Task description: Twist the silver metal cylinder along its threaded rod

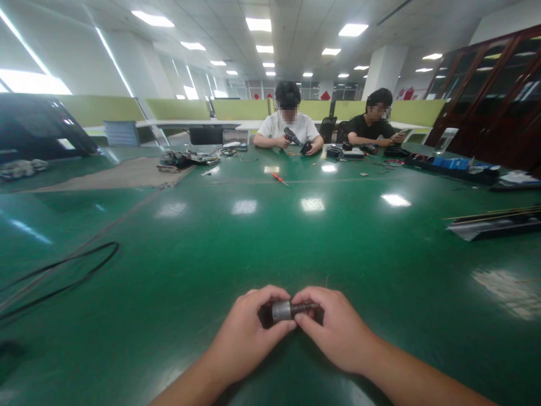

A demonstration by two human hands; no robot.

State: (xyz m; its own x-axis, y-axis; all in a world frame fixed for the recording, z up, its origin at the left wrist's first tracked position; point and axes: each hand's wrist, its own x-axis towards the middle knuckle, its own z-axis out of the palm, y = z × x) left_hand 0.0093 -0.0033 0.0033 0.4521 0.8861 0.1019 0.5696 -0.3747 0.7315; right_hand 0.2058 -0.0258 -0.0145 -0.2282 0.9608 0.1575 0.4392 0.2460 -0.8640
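Note:
Near the front of the green table (270, 248), a small grey metal cylinder with a ridged shaft (282, 310) lies sideways between my hands. My left hand (249, 327) curls around its cylinder end, with thumb below and fingers above. From the other side, my right hand (333, 324) closes on the thinner ridged shaft, its thumb and fingertips close to those of the left. Whether the ridges are a thread or a spring is too small to tell. My fingers partly hide both ends.
An orange-handled screwdriver (279, 179) lies farther off. Across the table, one person (288, 121) holds a power drill (291, 135); another (367, 121) sits to the right. A black cable (97, 265) loops at left. Metal strips (494, 223) and a parts tray (452, 166) lie right.

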